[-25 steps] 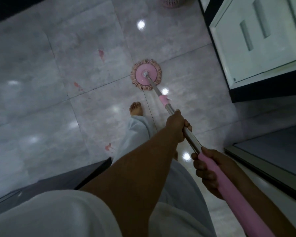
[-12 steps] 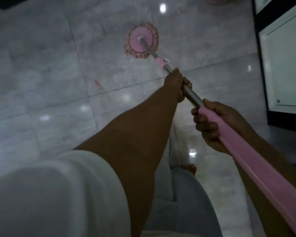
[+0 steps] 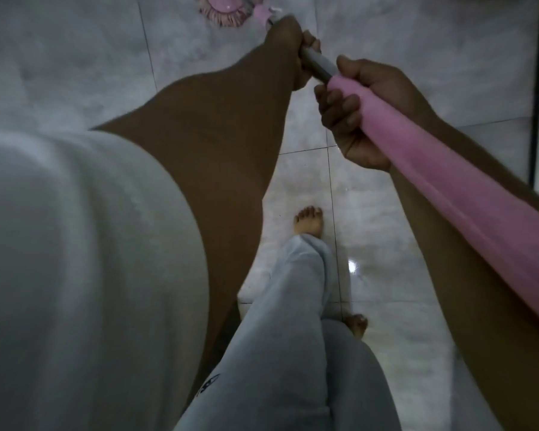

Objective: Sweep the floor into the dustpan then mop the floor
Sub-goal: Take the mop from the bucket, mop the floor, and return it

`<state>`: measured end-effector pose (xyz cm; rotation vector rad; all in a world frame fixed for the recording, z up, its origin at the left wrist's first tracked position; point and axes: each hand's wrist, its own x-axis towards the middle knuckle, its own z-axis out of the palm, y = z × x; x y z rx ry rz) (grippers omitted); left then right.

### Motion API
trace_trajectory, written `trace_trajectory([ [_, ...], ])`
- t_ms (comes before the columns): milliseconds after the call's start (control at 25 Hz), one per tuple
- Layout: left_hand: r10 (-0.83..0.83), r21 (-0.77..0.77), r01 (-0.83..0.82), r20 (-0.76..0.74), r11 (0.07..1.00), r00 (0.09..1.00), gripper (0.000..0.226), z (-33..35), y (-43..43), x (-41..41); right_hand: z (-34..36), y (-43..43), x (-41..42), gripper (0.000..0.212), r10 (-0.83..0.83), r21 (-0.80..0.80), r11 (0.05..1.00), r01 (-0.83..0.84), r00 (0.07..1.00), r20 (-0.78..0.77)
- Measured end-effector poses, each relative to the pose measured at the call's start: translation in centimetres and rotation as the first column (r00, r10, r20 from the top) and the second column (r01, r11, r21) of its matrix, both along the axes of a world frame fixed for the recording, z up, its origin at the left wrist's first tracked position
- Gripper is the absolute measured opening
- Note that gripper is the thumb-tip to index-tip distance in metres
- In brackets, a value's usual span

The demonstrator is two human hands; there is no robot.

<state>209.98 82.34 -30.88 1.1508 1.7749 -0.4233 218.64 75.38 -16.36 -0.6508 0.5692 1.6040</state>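
Fringed mop head on glossy tile floor — fingers of the left hand clench the metal shaft, the right hand the smooth pink handle.

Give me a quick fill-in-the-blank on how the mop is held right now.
1. The mop head sits at the ____ edge of the view.
2. The left hand grips the ____ metal part of the handle.
3. The right hand grips its ____ part.
4. The feet on the floor are ____.
Missing words: top; grey; pink; bare.
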Motion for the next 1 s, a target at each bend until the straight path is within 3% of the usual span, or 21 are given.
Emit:
trace_trajectory([
  [80, -0.261, -0.048, 0.257, -0.108, 0.965, 0.959, 0.043, -2.5, -4.1, -6.6, 0.0, 0.0, -0.6, 0.033, -0.019, 0.007, 1.0, 0.019, 0.999, -0.029],
  [120, -0.26, -0.046, 0.256, -0.152, 0.965, 0.953, 0.043, -3.2, -4.4, -8.7, 0.0, -0.3, -0.9, 0.033, -0.024, 0.015, 1.0, 0.025, 0.999, -0.041],
  [280, -0.387, -0.041, 0.385, -0.071, 0.922, 0.92, 0.042, -1.7, -4.7, -10.5, 0.9, -3.7, -3.3, 0.031, -0.02, 0.013, 1.0, 0.02, 0.999, -0.045],
  [400, -0.278, 0.089, 0.273, 0.051, 0.958, 0.959, 0.042, -1.3, -7.4, -11.9, 2.2, -8.1, -6.8, 0.031, -0.009, 0.012, 1.0, 0.01, 0.998, -0.06],
  [440, -0.13, 0.118, 0.113, 0.155, 0.987, 0.979, 0.041, -0.1, -7.1, -10.6, 2.7, -9.7, -8.3, 0.03, -0.004, 0.001, 1.0, 0.004, 0.998, -0.058],
  [480, 0.196, -0.066, -0.185, 0.232, 0.98, 0.953, 0.037, 1.7, -6.5, -8.5, 3.2, -11.5, -9.8, 0.03, -0.003, -0.014, 1.0, 0.002, 0.999, -0.053],
  [520, 0.449, -0.39, -0.347, 0.212, 0.853, 0.868, 0.031, 4.8, -6.4, -5.9, 3.7, -13.4, -11.4, 0.03, -0.001, -0.028, 1.0, -0.001, 0.999, -0.049],
  [560, 0.401, -0.398, -0.258, 0.336, 0.88, 0.852, 0.025, 8.2, -6.6, -4.7, 4.2, -15.2, -13.0, 0.03, 0.001, -0.035, 0.999, -0.003, 0.999, -0.052],
  [640, 0.458, -0.385, -0.306, 0.407, 0.871, 0.79, 0.031, 10.2, -10.2, -7.0, 5.3, -19.1, -16.5, 0.03, -0.001, -0.052, 0.999, -0.003, 0.998, -0.061],
  [800, 0.443, -0.417, -0.288, 0.346, 0.862, 0.827, 0.033, 11.9, -17.8, -13.0, 7.5, -26.7, -22.4, 0.031, -0.015, -0.098, 0.995, 0.006, 0.996, -0.09],
  [1000, 0.496, -0.458, -0.329, 0.312, 0.826, 0.81, 0.035, 13.2, -24.4, -18.4, 10.1, -33.0, -27.5, 0.03, 0.006, -0.219, 0.975, -0.025, 0.996, -0.088],
])
